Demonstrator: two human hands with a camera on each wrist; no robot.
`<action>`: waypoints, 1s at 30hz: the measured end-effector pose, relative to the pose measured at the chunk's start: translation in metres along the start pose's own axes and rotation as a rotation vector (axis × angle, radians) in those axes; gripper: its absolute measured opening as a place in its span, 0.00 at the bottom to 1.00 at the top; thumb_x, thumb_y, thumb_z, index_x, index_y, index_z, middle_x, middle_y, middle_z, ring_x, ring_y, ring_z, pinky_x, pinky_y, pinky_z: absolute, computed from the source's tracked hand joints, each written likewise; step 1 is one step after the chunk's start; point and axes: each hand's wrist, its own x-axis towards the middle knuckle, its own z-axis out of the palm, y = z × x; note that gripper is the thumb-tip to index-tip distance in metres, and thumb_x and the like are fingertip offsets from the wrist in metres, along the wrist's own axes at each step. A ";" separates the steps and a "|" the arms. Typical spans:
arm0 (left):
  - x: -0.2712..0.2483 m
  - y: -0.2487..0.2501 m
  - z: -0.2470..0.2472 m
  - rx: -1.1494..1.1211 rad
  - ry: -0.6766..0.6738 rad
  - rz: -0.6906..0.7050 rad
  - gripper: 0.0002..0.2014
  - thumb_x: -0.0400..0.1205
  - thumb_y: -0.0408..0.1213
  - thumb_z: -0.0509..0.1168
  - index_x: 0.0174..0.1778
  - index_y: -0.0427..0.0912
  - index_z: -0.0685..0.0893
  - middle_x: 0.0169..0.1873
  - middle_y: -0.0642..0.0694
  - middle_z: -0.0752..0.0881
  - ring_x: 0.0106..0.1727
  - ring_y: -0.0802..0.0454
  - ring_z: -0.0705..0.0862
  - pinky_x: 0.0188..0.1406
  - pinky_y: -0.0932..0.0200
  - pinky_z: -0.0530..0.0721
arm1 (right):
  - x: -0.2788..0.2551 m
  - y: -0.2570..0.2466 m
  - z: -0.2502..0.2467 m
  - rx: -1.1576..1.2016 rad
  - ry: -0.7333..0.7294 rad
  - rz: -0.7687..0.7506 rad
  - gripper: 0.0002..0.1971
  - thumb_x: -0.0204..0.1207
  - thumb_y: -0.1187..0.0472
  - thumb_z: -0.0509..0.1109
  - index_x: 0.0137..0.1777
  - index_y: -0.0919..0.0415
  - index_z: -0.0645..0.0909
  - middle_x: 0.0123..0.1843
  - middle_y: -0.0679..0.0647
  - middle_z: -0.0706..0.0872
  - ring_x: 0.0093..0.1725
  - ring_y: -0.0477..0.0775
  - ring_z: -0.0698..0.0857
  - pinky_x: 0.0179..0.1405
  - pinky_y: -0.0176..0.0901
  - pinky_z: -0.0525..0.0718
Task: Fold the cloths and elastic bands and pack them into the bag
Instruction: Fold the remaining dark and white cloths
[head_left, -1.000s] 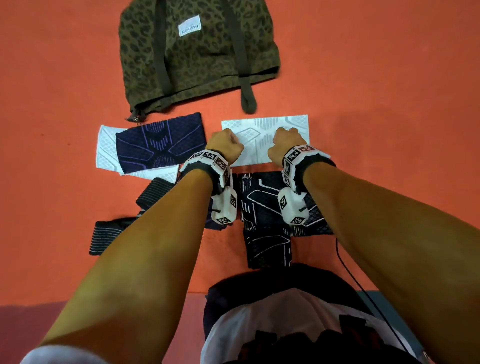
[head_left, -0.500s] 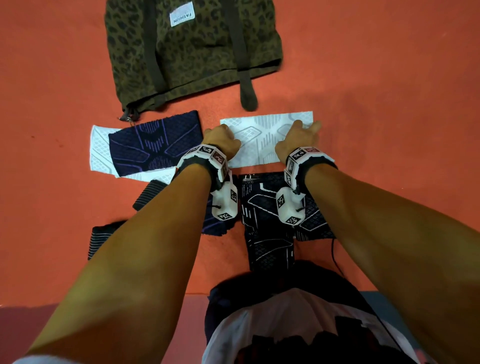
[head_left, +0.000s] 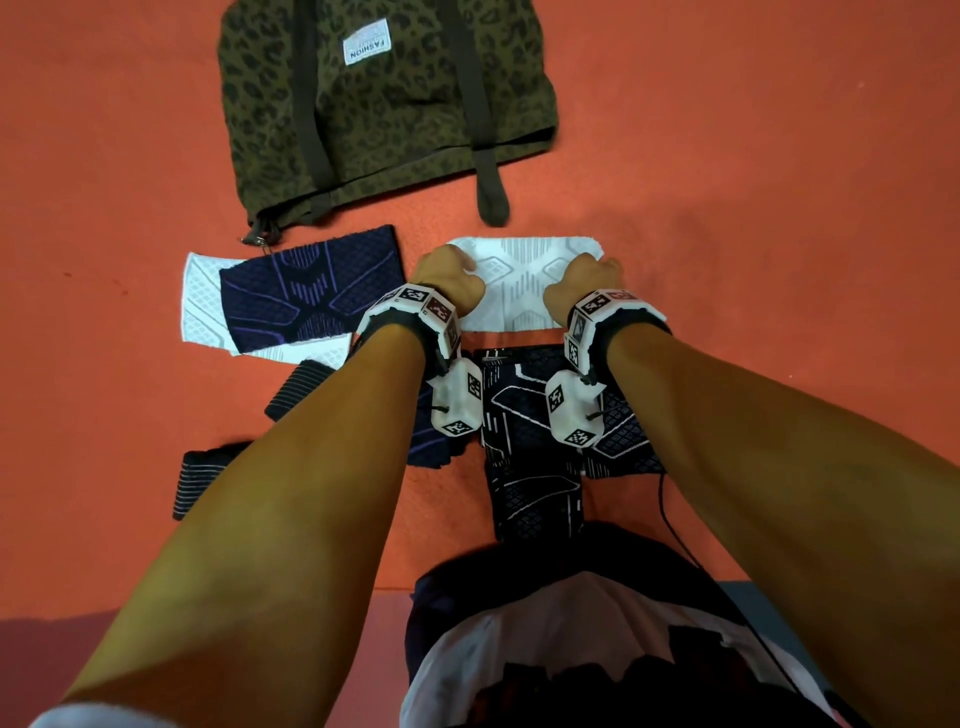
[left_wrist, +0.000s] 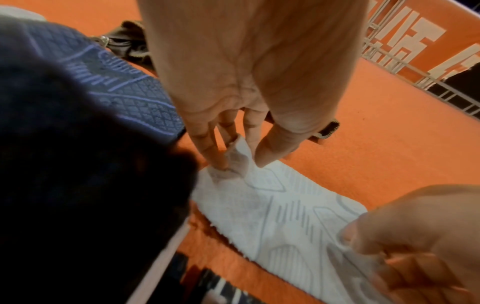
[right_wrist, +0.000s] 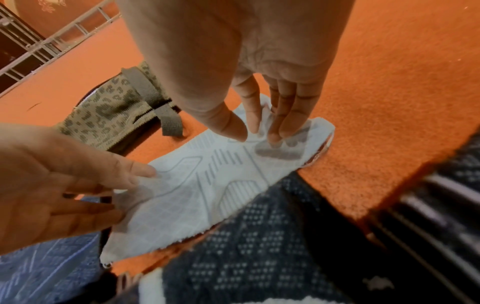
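Observation:
A white patterned cloth (head_left: 524, 283) (left_wrist: 280, 214) (right_wrist: 207, 181) lies flat on the orange floor below the leopard-print bag (head_left: 384, 98) (right_wrist: 109, 115). My left hand (head_left: 449, 283) (left_wrist: 233, 152) pinches its far left corner between thumb and fingers. My right hand (head_left: 584, 283) (right_wrist: 259, 127) pinches its far right corner, lifting a small fold of fabric. A black cloth with white lines (head_left: 540, 441) lies nearer to me under my wrists. A navy and purple cloth (head_left: 311, 291) rests on another white cloth (head_left: 200, 301) at the left.
Two dark striped elastic bands (head_left: 301, 389) (head_left: 197, 478) lie at the left under my left forearm. A bag strap (head_left: 491, 192) ends just above the white cloth. A white railing (right_wrist: 52, 41) stands at the edge of the orange floor.
Both hands reached from the near edge of the white cloth to its far corners and pinched them. The cloth's far corners are now drawn slightly inward.

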 end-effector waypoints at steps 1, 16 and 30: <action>-0.002 0.001 -0.002 -0.003 0.005 0.006 0.17 0.79 0.32 0.62 0.64 0.46 0.83 0.67 0.44 0.82 0.61 0.45 0.84 0.55 0.59 0.81 | -0.003 -0.001 -0.002 0.005 0.012 -0.011 0.19 0.83 0.62 0.61 0.71 0.68 0.72 0.68 0.64 0.72 0.41 0.55 0.77 0.38 0.43 0.74; -0.076 -0.004 -0.025 -0.172 0.200 0.176 0.20 0.77 0.26 0.59 0.65 0.44 0.79 0.65 0.38 0.82 0.62 0.43 0.83 0.49 0.61 0.77 | -0.079 -0.013 0.000 0.179 0.207 -0.181 0.19 0.78 0.63 0.63 0.68 0.65 0.75 0.70 0.64 0.71 0.40 0.56 0.77 0.33 0.41 0.73; -0.127 -0.093 -0.080 -0.310 0.397 0.136 0.20 0.77 0.25 0.60 0.63 0.44 0.78 0.54 0.39 0.84 0.53 0.44 0.84 0.41 0.59 0.75 | -0.153 -0.072 0.032 0.340 0.322 -0.496 0.13 0.77 0.62 0.65 0.60 0.57 0.83 0.67 0.57 0.76 0.59 0.56 0.80 0.55 0.38 0.73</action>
